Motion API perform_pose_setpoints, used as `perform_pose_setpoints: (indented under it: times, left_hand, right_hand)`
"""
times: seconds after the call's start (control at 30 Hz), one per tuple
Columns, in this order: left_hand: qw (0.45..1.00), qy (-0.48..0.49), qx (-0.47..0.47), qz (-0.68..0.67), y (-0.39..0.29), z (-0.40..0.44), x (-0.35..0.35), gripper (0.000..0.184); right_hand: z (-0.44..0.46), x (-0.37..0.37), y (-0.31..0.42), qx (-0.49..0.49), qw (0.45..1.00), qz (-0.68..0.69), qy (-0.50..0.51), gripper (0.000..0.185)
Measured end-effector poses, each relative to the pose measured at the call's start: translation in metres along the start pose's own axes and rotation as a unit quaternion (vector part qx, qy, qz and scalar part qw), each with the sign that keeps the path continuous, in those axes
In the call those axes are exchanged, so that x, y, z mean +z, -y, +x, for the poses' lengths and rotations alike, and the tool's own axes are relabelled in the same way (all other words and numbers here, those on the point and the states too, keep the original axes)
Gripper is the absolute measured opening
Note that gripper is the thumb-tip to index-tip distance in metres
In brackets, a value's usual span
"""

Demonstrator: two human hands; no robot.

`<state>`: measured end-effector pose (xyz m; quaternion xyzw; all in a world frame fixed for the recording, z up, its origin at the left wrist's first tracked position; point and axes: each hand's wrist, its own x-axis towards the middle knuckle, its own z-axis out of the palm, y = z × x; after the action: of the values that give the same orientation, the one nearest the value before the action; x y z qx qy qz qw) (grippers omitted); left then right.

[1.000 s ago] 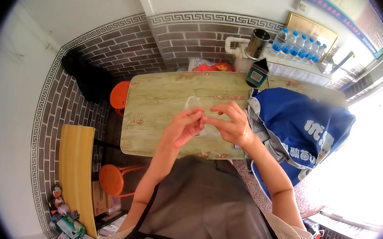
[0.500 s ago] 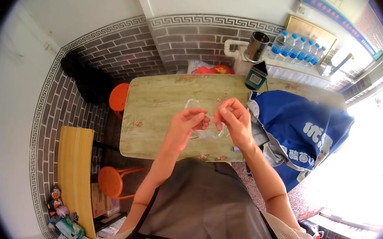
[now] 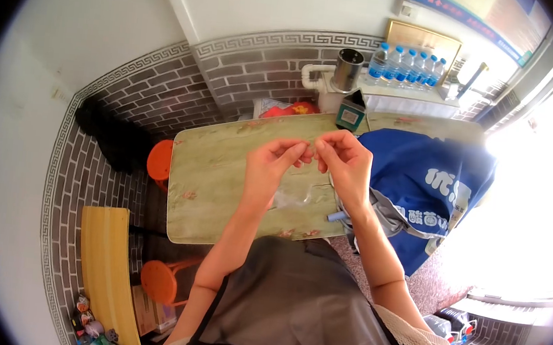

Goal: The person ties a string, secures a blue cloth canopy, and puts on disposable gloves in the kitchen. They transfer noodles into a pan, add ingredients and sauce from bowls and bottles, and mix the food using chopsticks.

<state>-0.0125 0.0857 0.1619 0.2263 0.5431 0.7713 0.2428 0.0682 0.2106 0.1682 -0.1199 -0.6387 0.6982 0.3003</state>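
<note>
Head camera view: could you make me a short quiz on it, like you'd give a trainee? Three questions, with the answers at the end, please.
1. Count: how many blue-capped bottles stand in the row by the wall?
2. True or false: the left hand and the right hand are close together, with bent fingers.
3. Choose: which of these shows on the table?
A) a red cup
B) clear, plastic-looking film
C) a yellow plate

Key:
1. Six.
2. True; whether they hold something small between them is too hard to make out.
3. B.
</note>
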Motion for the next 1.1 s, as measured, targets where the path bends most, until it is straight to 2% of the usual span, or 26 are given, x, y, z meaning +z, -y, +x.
perform_pose_setpoints:
  times: [0.2, 0.33, 0.5, 0.63, 0.7, 0.87, 1.1]
  left_hand:
    - [0.999, 0.022, 0.033, -0.002, -0.008, 0.012, 0.022, 0.015]
    - [0.997, 0.031, 0.064, 0.002, -0.011, 0.017, 0.033, 0.014]
    - [0.996, 0.031, 0.081, 0.014, -0.010, 0.020, 0.037, 0.015]
    - [0.995, 0.015, 0.096, 0.028, -0.008, 0.020, 0.034, 0.015]
    - [0.994, 0.008, 0.106, 0.035, -0.009, 0.020, 0.033, 0.015]
    - [0.991, -0.026, 0.108, 0.077, -0.011, 0.016, 0.030, 0.015]
    - [0.990, -0.038, 0.117, 0.064, -0.006, 0.015, 0.024, 0.015]
  right_hand:
    - [0.005, -0.010, 0.020, -0.028, 0.996, -0.070, -0.047, 0.009]
    - [0.008, -0.011, 0.031, -0.040, 0.996, -0.063, -0.055, 0.008]
    - [0.010, -0.010, 0.038, -0.064, 0.991, -0.110, -0.051, 0.008]
    - [0.012, -0.008, 0.039, -0.064, 0.993, -0.097, -0.037, 0.009]
    - [0.012, -0.006, 0.042, -0.031, 0.995, -0.092, -0.019, 0.009]
    - [0.014, 0.000, 0.042, -0.028, 0.995, -0.094, 0.002, 0.006]
    - [0.015, 0.006, 0.040, -0.042, 0.995, -0.089, 0.000, 0.010]
